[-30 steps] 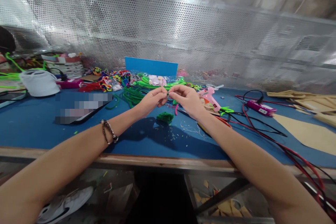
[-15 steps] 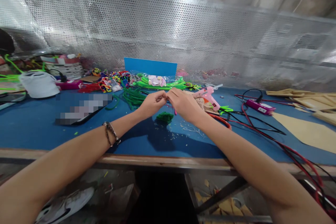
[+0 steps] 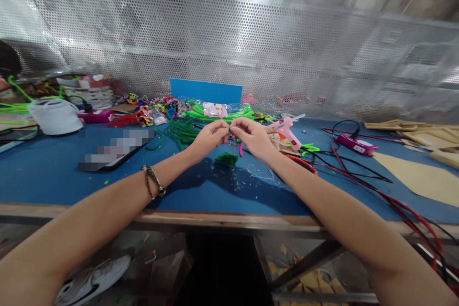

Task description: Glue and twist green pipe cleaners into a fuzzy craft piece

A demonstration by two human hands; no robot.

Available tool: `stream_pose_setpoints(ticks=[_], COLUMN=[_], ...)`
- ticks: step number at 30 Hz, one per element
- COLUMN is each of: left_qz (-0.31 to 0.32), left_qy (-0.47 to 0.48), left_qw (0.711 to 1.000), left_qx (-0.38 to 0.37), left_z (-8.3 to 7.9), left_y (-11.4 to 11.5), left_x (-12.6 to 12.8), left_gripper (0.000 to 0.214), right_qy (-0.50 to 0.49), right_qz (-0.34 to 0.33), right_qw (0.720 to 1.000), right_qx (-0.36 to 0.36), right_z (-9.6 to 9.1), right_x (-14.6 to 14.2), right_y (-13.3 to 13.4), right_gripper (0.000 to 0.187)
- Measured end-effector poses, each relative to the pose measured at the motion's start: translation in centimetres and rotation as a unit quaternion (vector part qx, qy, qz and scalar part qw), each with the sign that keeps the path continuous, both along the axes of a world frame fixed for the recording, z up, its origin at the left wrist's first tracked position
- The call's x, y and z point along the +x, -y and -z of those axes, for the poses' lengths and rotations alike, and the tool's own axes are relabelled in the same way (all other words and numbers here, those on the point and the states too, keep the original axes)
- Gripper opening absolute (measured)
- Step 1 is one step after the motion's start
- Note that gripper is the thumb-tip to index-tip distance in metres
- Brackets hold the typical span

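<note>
My left hand (image 3: 211, 139) and my right hand (image 3: 252, 137) meet fingertip to fingertip above the blue table. Both are closed in a pinch, and whatever lies between the fingers is too small or hidden to make out. Just below them on the table is a fuzzy dark green clump (image 3: 226, 159). Behind my left hand spreads a bundle of dark green pipe cleaners (image 3: 178, 133). A pink glue gun (image 3: 288, 133) lies to the right of my right hand.
A phone (image 3: 116, 150) with a blurred screen lies at left, near a white cap (image 3: 55, 115). Bright green pipe cleaners (image 3: 201, 112) and a blue board (image 3: 206, 91) sit at the back. Purple power strips, red and black cables (image 3: 358, 181) and cardboard (image 3: 418, 179) occupy the right.
My right hand has turned and shifted slightly right, so its fingers show more. The hands still meet at the fingertips. The green clump has stayed on the table.
</note>
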State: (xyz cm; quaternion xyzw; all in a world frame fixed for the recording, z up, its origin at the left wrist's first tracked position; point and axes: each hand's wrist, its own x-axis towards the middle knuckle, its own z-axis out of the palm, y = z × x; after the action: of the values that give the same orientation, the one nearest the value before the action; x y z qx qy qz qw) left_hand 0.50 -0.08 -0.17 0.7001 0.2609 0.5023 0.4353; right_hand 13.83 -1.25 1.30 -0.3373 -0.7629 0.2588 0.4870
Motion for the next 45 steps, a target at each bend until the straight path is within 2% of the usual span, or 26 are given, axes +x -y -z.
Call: stream_pose_setpoints(ticks=[3, 5, 9, 11, 12, 13, 15, 17, 18, 20, 23, 27, 29, 31, 34, 36, 40, 45], left_qz=[-0.017, -0.026, -0.043, -0.048, -0.049, -0.046, -0.032, -0.02, -0.019, -0.023, 0.014, 0.113, 0.132, 0.139, 0.141, 0.145, 0.149, 0.123], left_qy=[-0.023, -0.042, -0.075, -0.086, -0.085, -0.082, -0.07, -0.064, -0.065, -0.076, -0.173, -0.381, -0.42, -0.412, -0.362, -0.344, -0.347, -0.357], left_qw=[0.999, 0.998, 0.996, 0.995, 0.995, 0.996, 0.997, 0.997, 0.997, 0.996, 0.979, 0.896, 0.874, 0.879, 0.907, 0.919, 0.923, 0.92], left_qx=[-0.022, -0.031, -0.028, -0.013, -0.004, 0.006, 0.021, 0.032, 0.036, 0.047, 0.105, 0.197, 0.205, 0.195, 0.162, 0.127, 0.079, 0.106], left_z=[0.1, 0.2, 0.7, 0.8, 0.7, 0.7, 0.4, 0.2, 0.1, -0.1, -0.2, -0.2, -0.1, -0.1, 0.0, 0.1, 0.3, 0.5], left_y=[0.2, 0.2, -0.1, -0.1, -0.1, -0.1, 0.0, 0.0, -0.1, -0.3, -0.9, -1.2, -1.2, -1.3, -1.3, -1.3, -1.5, -1.9], left_x=[0.2, 0.3, 0.3, 0.2, 0.2, 0.1, 0.1, 0.0, 0.0, -0.3, -1.3, -2.4, -2.5, -2.4, -2.0, -1.8, -1.7, -1.9], left_gripper=[0.011, 0.013, 0.011, 0.008, 0.007, 0.007, 0.006, 0.005, 0.005, 0.007, 0.013, 0.041, 0.038, 0.029, 0.023, 0.021, 0.023, 0.024], right_qy=[0.11, 0.19, 0.345, 0.4, 0.407, 0.394, 0.307, 0.171, 0.107, 0.029, 0.024, 0.082, 0.146, 0.227, 0.319, 0.338, 0.354, 0.404], right_qz=[0.033, 0.046, 0.088, 0.112, 0.118, 0.117, 0.097, 0.062, 0.043, 0.009, -0.014, -0.044, -0.069, -0.096, -0.123, -0.103, -0.038, -0.077], right_qw=[0.991, 0.973, 0.908, 0.88, 0.876, 0.883, 0.926, 0.975, 0.99, 1.0, 0.999, 0.995, 0.986, 0.968, 0.94, 0.934, 0.923, 0.899], right_qx=[0.072, 0.122, 0.222, 0.233, 0.231, 0.226, 0.198, 0.125, 0.077, -0.009, -0.045, -0.04, -0.046, -0.047, -0.007, 0.048, 0.145, 0.149], right_z=[-0.1, 0.0, 0.2, 0.2, 0.2, 0.1, 0.0, 0.0, 0.0, 0.0, -0.6, -1.8, -2.2, -2.2, -1.7, -1.3, -0.7, -0.9], right_x=[0.4, 0.6, 0.8, 0.8, 0.7, 0.6, 0.5, 0.3, 0.3, 0.3, 0.8, 2.5, 3.3, 3.9, 3.7, 3.2, 2.1, 2.0], right_y=[0.0, -0.1, 0.0, 0.2, 0.3, 0.4, 0.5, 0.4, 0.3, 0.1, 0.1, 0.2, 0.2, 0.1, 0.1, 0.1, 0.2, 0.5], right_gripper=[0.008, 0.011, 0.012, 0.013, 0.014, 0.013, 0.009, 0.003, 0.002, 0.004, 0.006, 0.007, 0.007, 0.008, 0.008, 0.006, 0.01, 0.021])
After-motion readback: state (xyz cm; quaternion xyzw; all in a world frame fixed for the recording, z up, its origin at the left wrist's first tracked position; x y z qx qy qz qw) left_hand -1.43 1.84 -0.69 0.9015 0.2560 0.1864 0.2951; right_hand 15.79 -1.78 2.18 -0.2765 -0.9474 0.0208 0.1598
